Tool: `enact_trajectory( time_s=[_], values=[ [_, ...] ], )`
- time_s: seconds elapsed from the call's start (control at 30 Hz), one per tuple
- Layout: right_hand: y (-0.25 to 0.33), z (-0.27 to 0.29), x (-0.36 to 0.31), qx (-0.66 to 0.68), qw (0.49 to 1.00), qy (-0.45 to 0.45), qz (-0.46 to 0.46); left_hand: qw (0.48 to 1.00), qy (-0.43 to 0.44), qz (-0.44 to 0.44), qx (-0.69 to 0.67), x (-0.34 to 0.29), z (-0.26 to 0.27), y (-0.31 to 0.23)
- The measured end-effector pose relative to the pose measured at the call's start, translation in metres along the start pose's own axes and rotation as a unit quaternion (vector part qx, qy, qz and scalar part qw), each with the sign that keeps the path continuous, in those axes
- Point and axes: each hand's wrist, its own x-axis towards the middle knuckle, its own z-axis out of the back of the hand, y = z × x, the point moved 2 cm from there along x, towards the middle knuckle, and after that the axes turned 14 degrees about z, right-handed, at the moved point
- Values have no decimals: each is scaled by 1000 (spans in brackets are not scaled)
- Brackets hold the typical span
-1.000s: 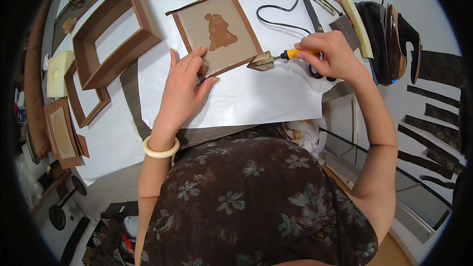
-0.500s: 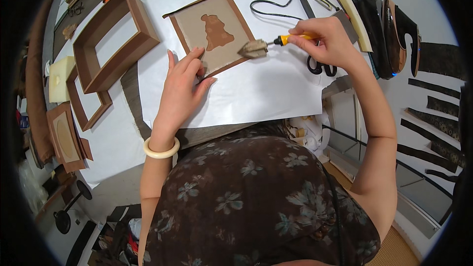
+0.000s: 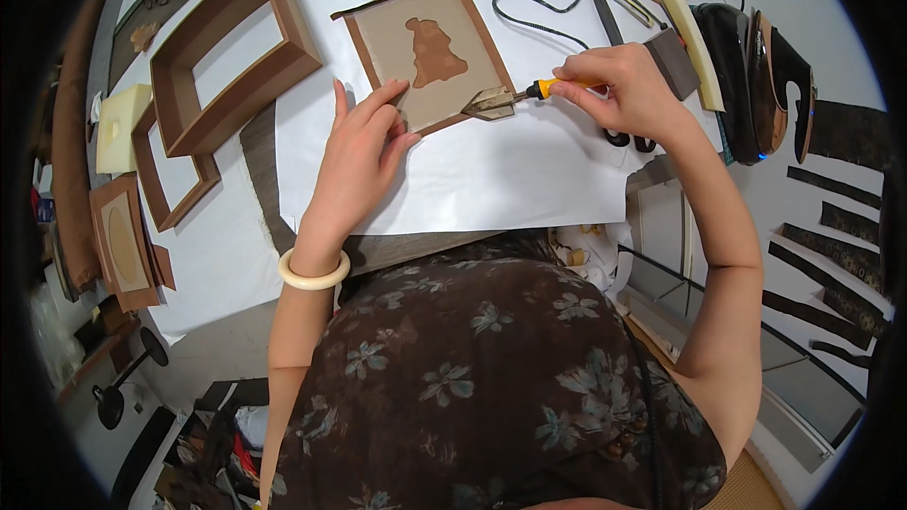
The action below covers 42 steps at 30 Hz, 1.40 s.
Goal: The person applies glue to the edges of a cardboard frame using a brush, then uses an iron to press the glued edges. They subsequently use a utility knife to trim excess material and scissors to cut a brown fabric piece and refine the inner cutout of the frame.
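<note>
We are resting our left hand (image 3: pixel 361 153), loosely open, on the brown-edged panel (image 3: pixel 383 49) between our hands, apparently steadying it; our right hand (image 3: pixel 631 96) is gripping a yellow-handled iron (image 3: pixel 539 89) well behind its metal head (image 3: pixel 491 104), apparently for safety.

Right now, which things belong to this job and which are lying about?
In use:
yellow-handled tool, in the right hand
brown-edged panel, left hand on its edge
white paper beneath

Lying about:
scissors
large brown frame
pale foam block
</note>
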Motion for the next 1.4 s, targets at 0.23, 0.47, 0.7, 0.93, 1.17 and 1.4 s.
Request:
enact_trajectory(
  time_s=[0.23, 0.47, 0.7, 0.93, 1.17, 1.4],
  values=[
    [11, -9, 7, 18, 1000, 9, 7, 1000, -13, -12, -15, 1, 0, -4],
    [19, -14, 12, 13, 1000, 13, 10, 1000, -1, -4, -25, 3, 0, -2],
    [28, -24, 19, 11, 1000, 11, 20, 1000, -11, -14, -21, 2, 0, -1],
    [39, -32, 26, -8, 1000, 5, 27, 997, 6, 13, -78, 3, 2, 5],
    [45, -38, 31, -11, 999, -4, 41, 992, 35, 33, -117, 3, 10, 9],
    [58, -44, 35, -12, 1000, 1, 19, 990, 39, 36, -133, 4, 10, 14]
  ],
)
